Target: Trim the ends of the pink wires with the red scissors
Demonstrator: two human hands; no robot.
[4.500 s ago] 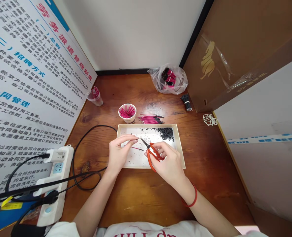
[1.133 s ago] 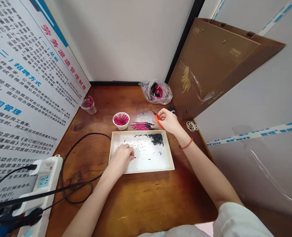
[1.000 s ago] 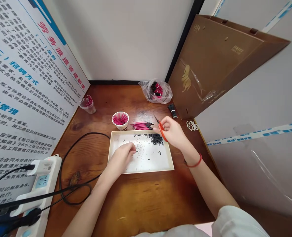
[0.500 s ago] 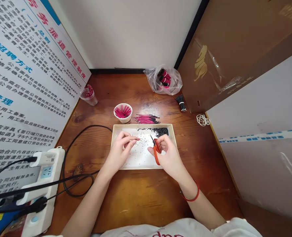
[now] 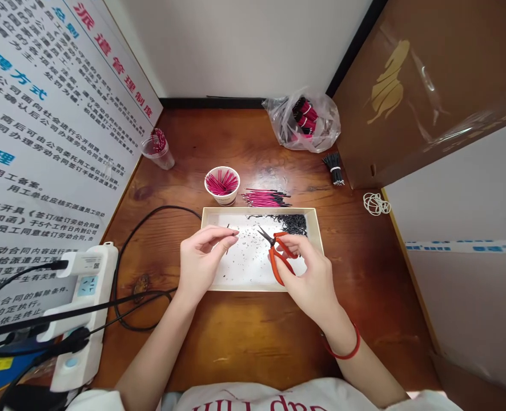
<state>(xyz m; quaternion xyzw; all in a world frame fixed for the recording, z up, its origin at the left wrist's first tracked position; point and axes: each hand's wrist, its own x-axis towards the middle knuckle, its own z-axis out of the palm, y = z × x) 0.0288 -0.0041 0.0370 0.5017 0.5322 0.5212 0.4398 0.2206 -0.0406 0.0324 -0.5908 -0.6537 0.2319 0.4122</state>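
Note:
My left hand (image 5: pixel 201 260) is over the left side of a shallow white box (image 5: pixel 247 279), thumb and forefinger pinching a small thin dark piece (image 5: pixel 228 242). My right hand (image 5: pixel 310 271) holds red-handled scissors (image 5: pixel 277 257) over the box's right side, fingers in the handles, the blades pointing up and left and slightly apart. Small dark bits lie scattered on the box floor, with a heap of black pieces (image 5: pixel 293 222) in its back right corner. Behind the box are a row of pink and black wires (image 5: pixel 265 198) and a paper cup (image 5: pixel 226 198) of pink wires.
A power strip (image 5: pixel 81 319) with black cables (image 5: pixel 118 268) is at the left. Farther back are a clear plastic cup (image 5: pixel 163 157) and a plastic bag (image 5: pixel 321 131) of wire bundles. A black bundle (image 5: pixel 335 168) and white bands (image 5: pixel 376 204) lie right, beside a brown panel (image 5: pixel 441 74).
The camera view has shifted. The scissors have turned and their handles are spread wider in my right hand. A thin dark piece now shows upright at my left fingertips.

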